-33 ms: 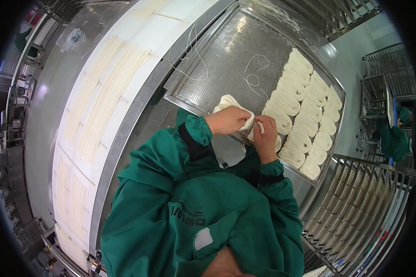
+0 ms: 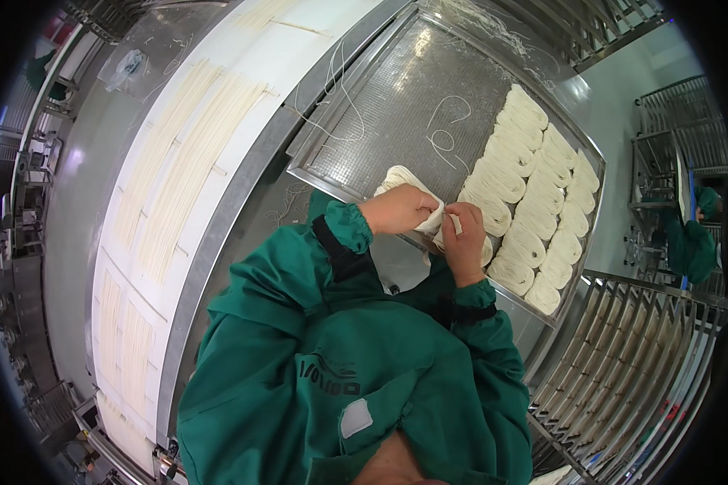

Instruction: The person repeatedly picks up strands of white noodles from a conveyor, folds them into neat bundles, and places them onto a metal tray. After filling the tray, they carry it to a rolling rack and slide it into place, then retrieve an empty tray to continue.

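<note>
While the nearest part of the view is filled by a green work garment (image 2: 380,339), a bundle of pale noodle-like strands (image 2: 399,175) is held just beyond it, at the near edge of a metal tray (image 2: 400,97). The bundle is gripped by the left hand (image 2: 400,208), whose fingers are closed over its near end. The right hand (image 2: 465,249) is held close beside, with its fingers bent and their tips at that same end; whether a strand is pinched by them cannot be told.

Hardly any change can be made out since the preceding picture: both hands are seen in the same places, and only the bundle's end at the fingertips seems slightly reshaped. From this, the handling of the bundle is judged to be under way, as fine finger work, rather than finished.

Beside and beyond the right hand, coiled bundles (image 2: 539,206) are laid in close rows on the right part of the tray. A few loose strands are scattered over its left part. Further left, flat bands of straight strands (image 2: 158,218) are spread along a white belt (image 2: 291,61). To the right, a metal rack (image 2: 631,364) is seen, and well beyond it another person in green (image 2: 689,246) is partly shown.
</note>
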A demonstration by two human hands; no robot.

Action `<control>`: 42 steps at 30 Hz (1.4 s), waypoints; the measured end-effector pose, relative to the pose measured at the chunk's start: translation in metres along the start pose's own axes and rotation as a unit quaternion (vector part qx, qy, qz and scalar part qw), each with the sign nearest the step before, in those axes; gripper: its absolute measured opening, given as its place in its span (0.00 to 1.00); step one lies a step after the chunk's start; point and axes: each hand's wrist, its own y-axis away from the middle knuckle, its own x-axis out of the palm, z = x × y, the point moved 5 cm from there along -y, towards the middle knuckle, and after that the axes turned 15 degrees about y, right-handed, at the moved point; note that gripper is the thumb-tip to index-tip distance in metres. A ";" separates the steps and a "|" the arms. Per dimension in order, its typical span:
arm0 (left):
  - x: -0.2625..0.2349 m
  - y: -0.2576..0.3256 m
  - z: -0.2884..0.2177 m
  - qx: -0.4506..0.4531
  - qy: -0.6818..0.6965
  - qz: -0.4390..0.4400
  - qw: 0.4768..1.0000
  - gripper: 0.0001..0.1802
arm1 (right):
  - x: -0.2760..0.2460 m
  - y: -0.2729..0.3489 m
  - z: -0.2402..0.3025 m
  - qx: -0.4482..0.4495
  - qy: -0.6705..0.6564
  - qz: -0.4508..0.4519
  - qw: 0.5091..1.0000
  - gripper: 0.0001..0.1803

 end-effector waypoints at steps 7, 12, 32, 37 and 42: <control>-0.030 0.003 0.039 0.091 -0.273 -0.187 0.939 0.22 | 0.028 0.004 0.007 -0.134 0.162 0.032 0.977 0.05; -0.038 0.011 0.053 0.090 -0.311 -0.160 0.933 0.20 | 0.024 0.002 -0.001 -0.071 0.156 0.019 0.985 0.06; -0.056 0.039 0.035 0.102 -0.246 -0.289 0.919 0.18 | 0.018 0.016 -0.017 -0.109 0.136 -0.037 0.984 0.11; -0.103 0.149 0.029 0.076 -0.210 -0.413 0.883 0.22 | 0.018 0.016 -0.017 -0.151 0.158 -0.050 0.974 0.13; -0.162 0.330 0.034 -0.074 -0.252 -0.526 0.809 0.33 | 0.016 0.016 -0.011 -0.147 0.157 -0.027 0.976 0.11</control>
